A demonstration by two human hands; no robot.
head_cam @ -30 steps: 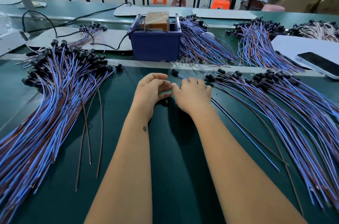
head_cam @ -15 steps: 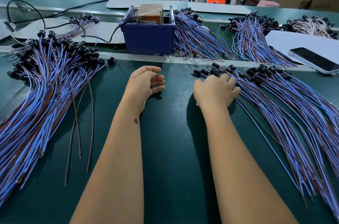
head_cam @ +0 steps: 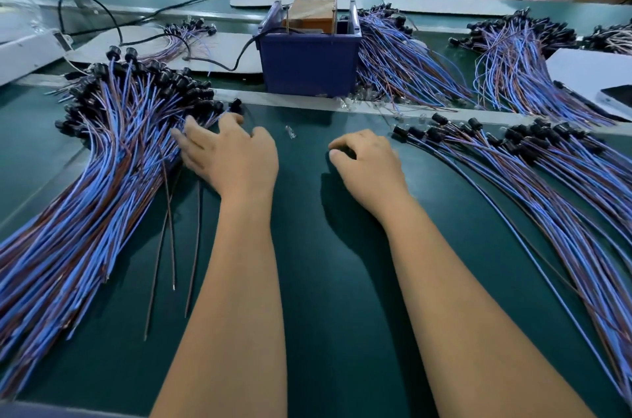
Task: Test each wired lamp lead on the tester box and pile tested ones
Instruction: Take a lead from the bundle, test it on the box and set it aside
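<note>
A: Head view: where are the hands?
B: Left hand (head_cam: 229, 157), fingers spread flat, touches the left lead pile (head_cam: 102, 178). Right hand (head_cam: 367, 162) curls loosely, apparently gripping nothing.
A: The tester?
B: Blue tester box (head_cam: 307, 62) sits beyond the fingertips.

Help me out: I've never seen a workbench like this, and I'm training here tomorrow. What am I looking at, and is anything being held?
This is one view from a camera on the worker's head, looking down at two bare arms over a green bench. The blue box at the back is the tester. Blue and brown wired lamp leads with black sockets lie in piles: a left pile and a right pile. The left hand rests with spread fingers on the left pile's edge. The right hand is curled near the right pile; whether it pinches a lead is unclear. A tiny bulb lies between them.
</note>
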